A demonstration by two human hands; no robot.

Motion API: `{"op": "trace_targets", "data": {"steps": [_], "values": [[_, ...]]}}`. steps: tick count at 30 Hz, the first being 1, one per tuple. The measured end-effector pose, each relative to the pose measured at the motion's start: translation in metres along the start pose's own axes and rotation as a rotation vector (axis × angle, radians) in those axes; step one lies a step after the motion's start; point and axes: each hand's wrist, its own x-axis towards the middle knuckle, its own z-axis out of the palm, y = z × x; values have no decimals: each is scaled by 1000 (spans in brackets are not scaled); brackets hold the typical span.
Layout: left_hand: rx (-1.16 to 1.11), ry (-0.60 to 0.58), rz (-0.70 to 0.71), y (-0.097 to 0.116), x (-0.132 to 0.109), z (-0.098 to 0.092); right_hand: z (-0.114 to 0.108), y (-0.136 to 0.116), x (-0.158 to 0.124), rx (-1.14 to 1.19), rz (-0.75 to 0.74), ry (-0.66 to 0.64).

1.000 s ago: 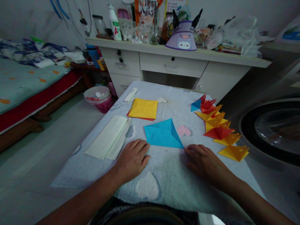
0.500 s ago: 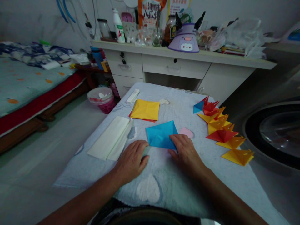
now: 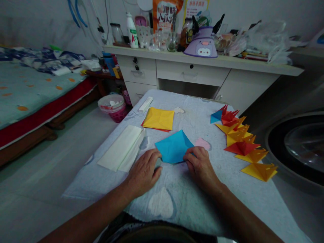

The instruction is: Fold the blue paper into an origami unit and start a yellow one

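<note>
Centre of frame: blue paper [image 3: 174, 146] on a cloth-covered surface [image 3: 187, 199]. Left hand [image 3: 144, 168] lies palm down, thumb apart from the fingers, fingertips at the paper's lower-left corner; probably steadies it, pressure impossible to judge. Right hand [image 3: 199, 165] is curled, pinching the lower-right edge, likely to control that side. Yellow stack [image 3: 160, 118] just above centre, white folded sheet [image 3: 121, 146] left of centre; both seem set aside to leave working room. Folded pieces [image 3: 241, 147] line the right, perhaps kept apart from flat paper. Blue paper sits between both hands' fingertips, mostly beyond them, toward the upper frame.
</note>
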Motion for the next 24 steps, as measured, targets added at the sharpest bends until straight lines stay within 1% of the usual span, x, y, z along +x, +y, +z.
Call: {"op": "trace_targets", "data": {"steps": [5, 9, 13, 15, 18, 20, 22, 24], "values": [[3, 4, -15, 4, 2, -1, 1, 2, 0, 21, -16, 82], [-31, 31, -70, 18, 10, -4, 1, 1, -1, -13, -33, 140], [-249, 63, -94, 31, 24, -11, -3, -3, -3, -39, -55, 240], [-326, 56, -74, 33, 31, -16, -6, -4, -5, -44, -63, 277], [-461, -7, 12, 34, 39, -24, -8, -4, -7, -59, -75, 324], [-597, -44, 35, 33, 43, -26, -9, -3, -7, -70, -82, 337], [-751, -24, -32, 33, 48, -23, -8, -4, -7, -76, -93, 322], [-881, 32, -167, 33, 55, -15, -6, -5, -6, -77, -105, 284]]}}
